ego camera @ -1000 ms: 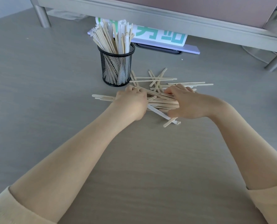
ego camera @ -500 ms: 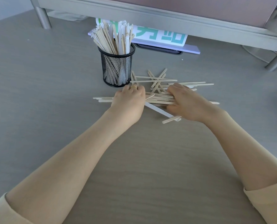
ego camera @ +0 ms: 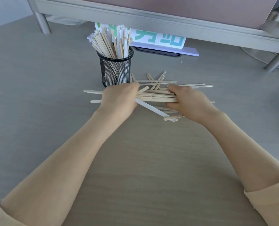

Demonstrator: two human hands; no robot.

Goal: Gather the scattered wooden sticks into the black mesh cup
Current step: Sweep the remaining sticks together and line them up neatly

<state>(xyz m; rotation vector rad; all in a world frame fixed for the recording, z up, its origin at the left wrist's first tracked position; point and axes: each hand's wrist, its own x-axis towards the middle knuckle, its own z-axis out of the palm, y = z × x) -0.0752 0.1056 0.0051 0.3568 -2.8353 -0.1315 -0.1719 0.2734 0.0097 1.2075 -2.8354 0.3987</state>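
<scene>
Left hand [ego camera: 119,98]: fingers curl round one end of the bundle of thin pale wooden sticks [ego camera: 155,97], to bunch them up.
Right hand [ego camera: 187,101]: grips the other end, so none slide out.
Loose sticks [ego camera: 158,81]: lying crossed on the grey table [ego camera: 37,88], at 12 o'clock from the bundle.
Black mesh cup [ego camera: 115,69]: upright at 11 o'clock, just beside the left hand, already crowded with sticks, so dropping more in should be a short trip.

A grey wood-grain worktop [ego camera: 37,98] fills most of the frame. Along the top edge runs a grey metal shelf [ego camera: 151,15] on round legs [ego camera: 42,23], one at upper left, another at upper right. Beneath it sits a white sign with green characters [ego camera: 160,39]. Soft, even daylight.
</scene>
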